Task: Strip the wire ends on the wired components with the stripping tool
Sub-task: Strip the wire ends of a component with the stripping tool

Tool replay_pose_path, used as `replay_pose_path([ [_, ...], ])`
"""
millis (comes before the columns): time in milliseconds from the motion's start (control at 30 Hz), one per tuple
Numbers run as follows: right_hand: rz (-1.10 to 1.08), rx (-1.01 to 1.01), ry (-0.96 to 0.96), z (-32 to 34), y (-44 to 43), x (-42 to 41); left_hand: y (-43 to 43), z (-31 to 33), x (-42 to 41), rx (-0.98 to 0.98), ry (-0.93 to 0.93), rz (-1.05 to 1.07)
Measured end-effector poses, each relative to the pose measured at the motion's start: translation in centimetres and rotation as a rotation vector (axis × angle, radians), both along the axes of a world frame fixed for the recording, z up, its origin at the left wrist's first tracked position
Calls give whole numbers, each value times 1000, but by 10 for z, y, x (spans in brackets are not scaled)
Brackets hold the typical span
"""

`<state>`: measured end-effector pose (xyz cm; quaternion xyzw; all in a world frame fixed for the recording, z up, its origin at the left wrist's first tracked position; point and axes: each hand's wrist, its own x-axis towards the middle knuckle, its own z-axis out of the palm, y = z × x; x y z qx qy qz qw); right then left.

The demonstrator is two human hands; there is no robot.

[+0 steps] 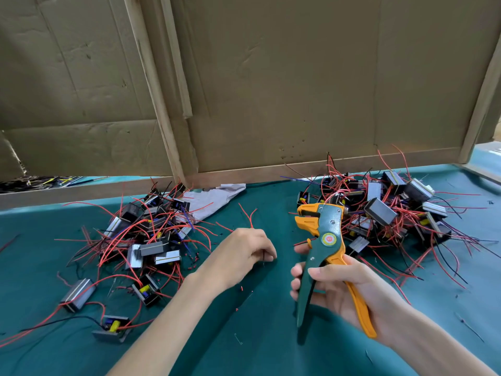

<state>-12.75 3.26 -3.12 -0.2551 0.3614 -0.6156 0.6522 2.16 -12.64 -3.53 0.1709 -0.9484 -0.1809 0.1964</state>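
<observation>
My right hand (341, 283) grips the green and orange stripping tool (324, 240) by its handles, jaws up and pointing left. My left hand (244, 252) hovers low over the green table cloth (257, 335) with curled fingers that pinch a thin dark wire end; red wires (249, 214) stick up behind the knuckles. One heap of wired components (146, 240), small grey and black boxes with red and black leads, lies on the left. A second heap of wired components (390, 210) lies on the right, just behind the tool's jaws.
A cardboard wall (271, 90) with wooden slats stands along the back of the table. A crumpled grey cloth (214, 198) lies by the wall between the heaps. Loose components (78, 294) and small bits of red insulation (242, 288) are scattered in front.
</observation>
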Motion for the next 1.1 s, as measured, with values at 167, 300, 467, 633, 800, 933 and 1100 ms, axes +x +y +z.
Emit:
replay_pose_path([
  [167, -8, -28, 21, 1, 1, 0, 11, 4, -4, 122, 195, 91],
  [300, 0, -53, 45, 1, 2, 2, 24, 13, -10, 166, 287, 77],
  [467, 16, -70, 64, 4, 4, 3, 27, 27, -12, 258, 531, 164],
  [633, 47, -107, 112, 4, 6, 2, 26, 46, -5, 452, 589, 140],
  [800, 72, -179, 174, 4, 7, 2, 27, 59, 1, 300, 454, 94],
  [933, 91, -198, 206, 5, 8, 2, 30, 65, 3, 240, 377, 89],
  [1100, 87, -211, 244, 3, 9, 2, 33, 69, 5, 260, 340, 87],
])
